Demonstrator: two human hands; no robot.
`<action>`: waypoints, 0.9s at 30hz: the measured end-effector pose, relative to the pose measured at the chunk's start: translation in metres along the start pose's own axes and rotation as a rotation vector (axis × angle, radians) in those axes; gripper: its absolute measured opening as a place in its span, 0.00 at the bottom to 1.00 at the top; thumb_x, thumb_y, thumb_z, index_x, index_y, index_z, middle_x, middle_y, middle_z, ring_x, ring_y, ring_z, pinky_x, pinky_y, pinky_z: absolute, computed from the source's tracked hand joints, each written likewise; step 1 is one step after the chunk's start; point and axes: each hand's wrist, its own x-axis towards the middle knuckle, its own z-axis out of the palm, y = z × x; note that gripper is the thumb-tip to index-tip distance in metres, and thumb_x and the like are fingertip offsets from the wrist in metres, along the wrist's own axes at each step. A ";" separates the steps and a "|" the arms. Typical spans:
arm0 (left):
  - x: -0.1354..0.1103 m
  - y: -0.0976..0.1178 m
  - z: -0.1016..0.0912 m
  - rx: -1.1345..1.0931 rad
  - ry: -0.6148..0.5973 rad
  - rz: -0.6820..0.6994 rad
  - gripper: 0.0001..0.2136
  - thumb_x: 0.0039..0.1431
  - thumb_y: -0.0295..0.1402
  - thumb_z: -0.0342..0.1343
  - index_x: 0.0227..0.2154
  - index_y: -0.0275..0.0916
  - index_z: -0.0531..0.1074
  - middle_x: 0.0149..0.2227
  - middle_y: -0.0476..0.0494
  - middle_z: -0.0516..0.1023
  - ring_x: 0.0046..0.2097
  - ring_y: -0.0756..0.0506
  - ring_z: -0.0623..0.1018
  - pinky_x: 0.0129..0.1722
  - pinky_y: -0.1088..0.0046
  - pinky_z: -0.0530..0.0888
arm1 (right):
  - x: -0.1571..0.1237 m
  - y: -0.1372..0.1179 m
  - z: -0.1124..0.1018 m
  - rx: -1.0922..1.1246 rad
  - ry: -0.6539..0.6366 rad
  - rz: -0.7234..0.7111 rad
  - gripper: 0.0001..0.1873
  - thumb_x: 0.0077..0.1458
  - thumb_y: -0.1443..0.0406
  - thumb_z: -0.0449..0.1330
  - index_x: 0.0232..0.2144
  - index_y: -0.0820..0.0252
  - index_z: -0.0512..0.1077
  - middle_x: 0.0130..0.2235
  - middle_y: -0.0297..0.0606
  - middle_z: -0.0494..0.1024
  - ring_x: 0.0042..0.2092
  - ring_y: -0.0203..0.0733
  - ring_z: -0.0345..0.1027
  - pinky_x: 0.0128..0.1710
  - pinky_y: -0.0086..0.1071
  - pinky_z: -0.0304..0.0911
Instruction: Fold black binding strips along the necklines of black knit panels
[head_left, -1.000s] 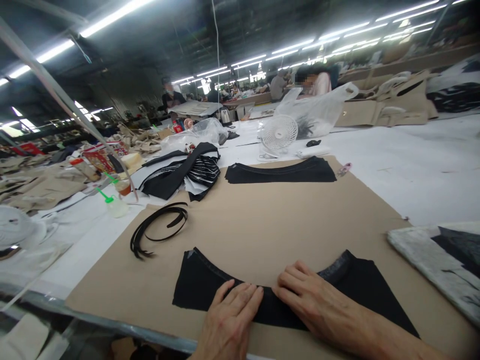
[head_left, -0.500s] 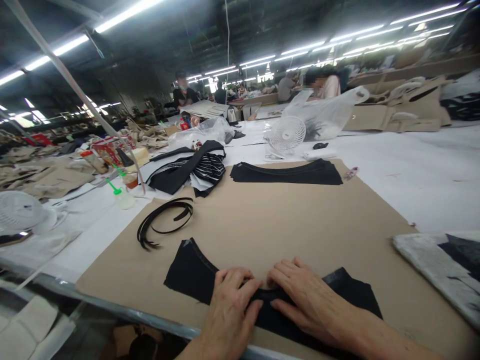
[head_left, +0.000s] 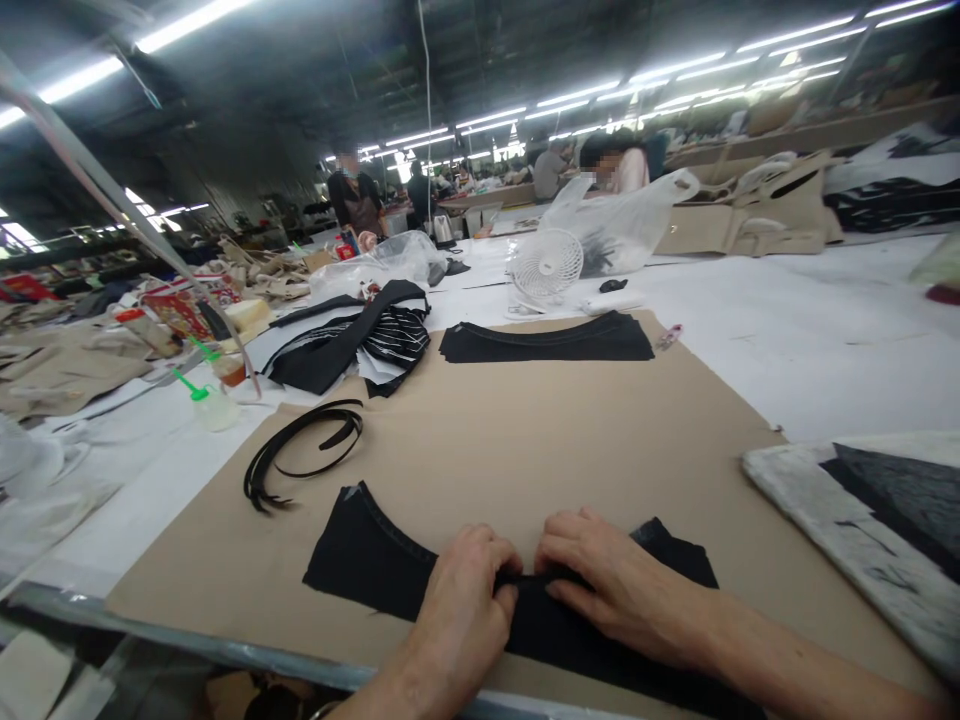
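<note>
A curved black fabric piece (head_left: 375, 555) lies along the near edge of the brown sheet (head_left: 525, 440). My left hand (head_left: 472, 590) pinches its concave upper edge near the middle, thumb against bent fingers. Just to the right, my right hand (head_left: 600, 570) grips the same edge, fingers curled over it and thumb below. A short span of folded edge shows between the hands. Both forearms and hands hide parts of the cloth. Farther back on the sheet rests a stack of similar curved black pieces (head_left: 547, 340).
Black strips (head_left: 300, 455) lie coiled at left, near a striped black-and-white bundle (head_left: 390, 345). A green-tipped bottle (head_left: 214, 405) stands beyond the sheet. At right is a stained white board (head_left: 817, 490) with dark fabric. A white fan (head_left: 546, 265) and plastic bag (head_left: 615, 230) stand behind; people work farther off.
My fingers have closed more tightly on the fabric's edge, the left thumb now pressed to the fingers. The view has shifted slightly right, and a person in the background stands more upright.
</note>
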 end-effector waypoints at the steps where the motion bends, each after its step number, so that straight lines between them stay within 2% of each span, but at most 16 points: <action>1: -0.001 0.001 0.002 0.016 0.018 0.019 0.13 0.46 0.17 0.50 0.28 0.41 0.74 0.32 0.49 0.75 0.39 0.45 0.74 0.40 0.69 0.71 | 0.000 0.001 0.001 -0.004 0.013 -0.017 0.07 0.57 0.72 0.55 0.36 0.55 0.68 0.39 0.32 0.71 0.44 0.41 0.64 0.50 0.41 0.52; 5: -0.010 -0.002 0.017 0.098 0.116 0.169 0.14 0.52 0.17 0.46 0.30 0.41 0.74 0.32 0.47 0.75 0.37 0.45 0.74 0.37 0.69 0.73 | -0.005 0.007 0.007 -0.075 0.053 -0.110 0.07 0.60 0.72 0.53 0.38 0.56 0.67 0.39 0.34 0.70 0.43 0.41 0.62 0.45 0.36 0.55; 8: -0.020 -0.016 0.030 0.235 0.282 0.411 0.16 0.57 0.21 0.42 0.38 0.37 0.74 0.34 0.43 0.76 0.36 0.44 0.75 0.35 0.68 0.74 | -0.011 0.011 0.013 -0.212 0.060 -0.195 0.08 0.61 0.72 0.49 0.37 0.58 0.66 0.38 0.36 0.69 0.40 0.41 0.61 0.43 0.37 0.55; 11: -0.030 -0.034 0.038 0.444 0.443 0.664 0.19 0.58 0.21 0.43 0.49 0.31 0.71 0.41 0.39 0.78 0.44 0.44 0.76 0.44 0.69 0.74 | -0.014 0.015 0.017 -0.342 0.054 -0.257 0.09 0.61 0.73 0.48 0.35 0.60 0.66 0.37 0.38 0.69 0.38 0.41 0.60 0.41 0.37 0.54; 13: -0.034 -0.043 0.038 0.534 0.467 0.719 0.19 0.58 0.21 0.46 0.52 0.31 0.70 0.46 0.40 0.78 0.49 0.45 0.75 0.50 0.70 0.71 | -0.014 0.017 0.017 -0.373 0.053 -0.283 0.09 0.61 0.74 0.48 0.37 0.61 0.67 0.37 0.39 0.69 0.38 0.42 0.60 0.41 0.37 0.54; 17: -0.034 -0.042 0.029 0.485 0.424 0.698 0.17 0.61 0.25 0.49 0.52 0.35 0.70 0.45 0.44 0.79 0.48 0.47 0.77 0.52 0.70 0.70 | -0.013 0.016 0.009 -0.269 0.047 -0.230 0.08 0.62 0.72 0.48 0.37 0.59 0.67 0.37 0.38 0.69 0.40 0.41 0.61 0.43 0.37 0.55; 21: -0.029 -0.026 0.020 0.354 0.275 0.527 0.18 0.62 0.26 0.49 0.54 0.38 0.66 0.41 0.46 0.79 0.43 0.48 0.77 0.50 0.66 0.70 | -0.017 0.018 -0.003 -0.131 0.038 -0.151 0.06 0.60 0.70 0.53 0.39 0.57 0.67 0.39 0.36 0.69 0.43 0.41 0.63 0.48 0.38 0.55; 24: -0.023 -0.012 0.020 0.261 0.204 0.350 0.13 0.60 0.26 0.51 0.46 0.45 0.71 0.35 0.49 0.77 0.39 0.45 0.75 0.47 0.62 0.70 | -0.021 0.022 -0.008 -0.094 0.026 -0.123 0.03 0.59 0.69 0.56 0.36 0.56 0.67 0.38 0.34 0.69 0.43 0.41 0.63 0.47 0.37 0.55; 27: -0.014 0.004 0.025 0.176 0.162 0.220 0.13 0.55 0.22 0.52 0.40 0.46 0.73 0.36 0.48 0.74 0.41 0.43 0.72 0.44 0.61 0.70 | -0.022 0.025 -0.009 -0.056 0.035 -0.113 0.04 0.57 0.70 0.57 0.35 0.56 0.67 0.38 0.34 0.70 0.43 0.41 0.63 0.46 0.36 0.55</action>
